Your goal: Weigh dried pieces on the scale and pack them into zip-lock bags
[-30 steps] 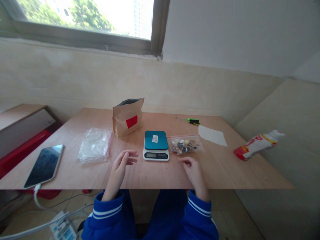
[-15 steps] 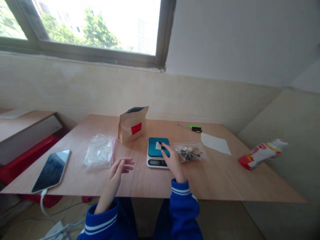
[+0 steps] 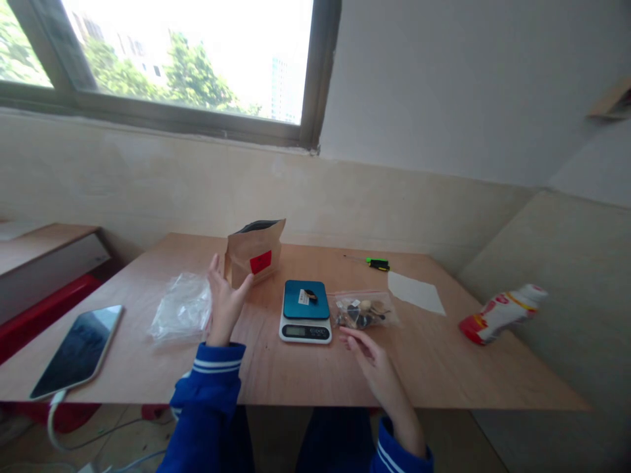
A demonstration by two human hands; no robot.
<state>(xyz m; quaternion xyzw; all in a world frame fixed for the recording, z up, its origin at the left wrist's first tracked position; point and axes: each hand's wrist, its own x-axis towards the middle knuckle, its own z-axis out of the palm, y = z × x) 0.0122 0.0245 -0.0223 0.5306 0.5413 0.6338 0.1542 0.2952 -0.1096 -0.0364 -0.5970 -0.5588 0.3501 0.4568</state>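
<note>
My left hand [image 3: 227, 299] is raised at the near left corner of an upright brown paper bag [image 3: 241, 253] with a red label. Its thumb and fingers are spread, with nothing between them. My right hand [image 3: 372, 358] hovers over the table just in front of a clear zip bag [image 3: 392, 318] of mixed small dark and pale pieces. Its fingers are loosely stretched out, and I see nothing held in them. Between the hands stands a digital scale [image 3: 292, 309] with a blue platform. A small dark piece [image 3: 310, 294] rests on it beside a white sticker.
Clear plastic bags [image 3: 180, 305] lie at the left, near a phone [image 3: 79, 348] on a charging cable. Behind the zip bag are screwdrivers [image 3: 377, 264] and a white paper sheet [image 3: 417, 292]. A red and white bottle [image 3: 500, 315] stands toward the table's right edge.
My right hand has left the scale platform and drawn back to the right, leaving the small dark piece there. My left hand has risen toward the paper bag and spread its fingers.
</note>
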